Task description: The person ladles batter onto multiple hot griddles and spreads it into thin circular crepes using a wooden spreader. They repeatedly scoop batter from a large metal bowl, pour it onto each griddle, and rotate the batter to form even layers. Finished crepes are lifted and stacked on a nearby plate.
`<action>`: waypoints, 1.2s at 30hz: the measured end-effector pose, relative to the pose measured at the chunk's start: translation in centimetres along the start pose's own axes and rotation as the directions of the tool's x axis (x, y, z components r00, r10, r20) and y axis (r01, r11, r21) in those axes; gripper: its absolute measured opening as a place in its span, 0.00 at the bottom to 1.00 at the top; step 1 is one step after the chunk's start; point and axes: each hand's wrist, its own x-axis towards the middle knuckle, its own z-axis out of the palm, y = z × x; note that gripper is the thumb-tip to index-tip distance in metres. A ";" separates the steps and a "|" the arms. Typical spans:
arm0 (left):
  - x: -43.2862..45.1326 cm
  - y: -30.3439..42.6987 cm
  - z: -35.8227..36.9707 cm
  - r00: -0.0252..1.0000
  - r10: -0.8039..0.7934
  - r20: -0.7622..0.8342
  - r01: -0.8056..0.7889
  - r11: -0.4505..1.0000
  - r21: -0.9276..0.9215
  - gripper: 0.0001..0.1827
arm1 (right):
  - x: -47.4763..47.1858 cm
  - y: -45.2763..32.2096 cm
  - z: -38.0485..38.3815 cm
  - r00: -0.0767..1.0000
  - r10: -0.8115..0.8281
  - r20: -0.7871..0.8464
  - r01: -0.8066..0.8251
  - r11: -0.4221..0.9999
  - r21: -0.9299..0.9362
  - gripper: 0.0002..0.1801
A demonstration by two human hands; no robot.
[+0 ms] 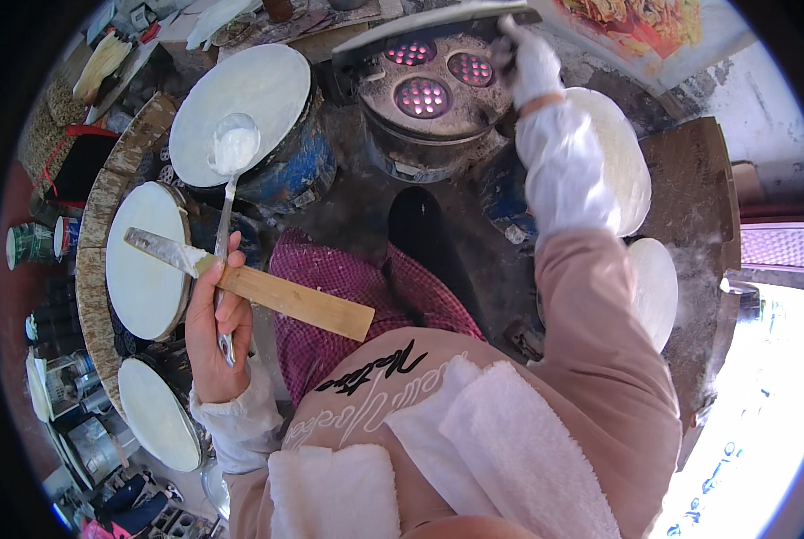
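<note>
In my left hand [223, 310] are a metal ladle [226, 215] and a flat scraper [294, 300] with a wooden handle and a batter-smeared blade. White batter fills the ladle's bowl, which appears over a large round griddle [240, 101] coated with a pale batter sheet. My right hand [535, 64], in a white glove and blurred, grips the edge of a griddle plate [435, 27] tilted up at the back of a round stove [422, 128]. Below that raised plate, three coal briquettes [422, 98] glow pink through their holes.
More pale-coated round griddles stand at the left [147, 263], lower left [159, 414] and right [607, 162]. A curved wooden counter [95, 290] edges the left side; a brown board [691, 195] lies at the right. White towels [523, 438] hang over my chest.
</note>
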 end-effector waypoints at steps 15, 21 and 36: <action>0.4 0.1 0.0 0.995 -0.012 -0.102 0.016 0.999 0.037 0.23 | -2.6 17.1 -17.4 0.957 0.143 -0.252 -0.072 0.959 0.273 0.08; -0.2 -0.1 -0.1 0.995 0.006 -0.103 -0.002 0.999 0.033 0.23 | -3.6 15.5 -14.5 0.839 0.200 -0.506 -0.280 0.956 -0.086 0.26; 1.3 0.2 -0.8 0.997 -0.044 -0.063 0.045 0.999 0.026 0.22 | -9.1 27.8 2.6 0.915 0.395 -0.084 -0.403 0.908 -0.112 0.27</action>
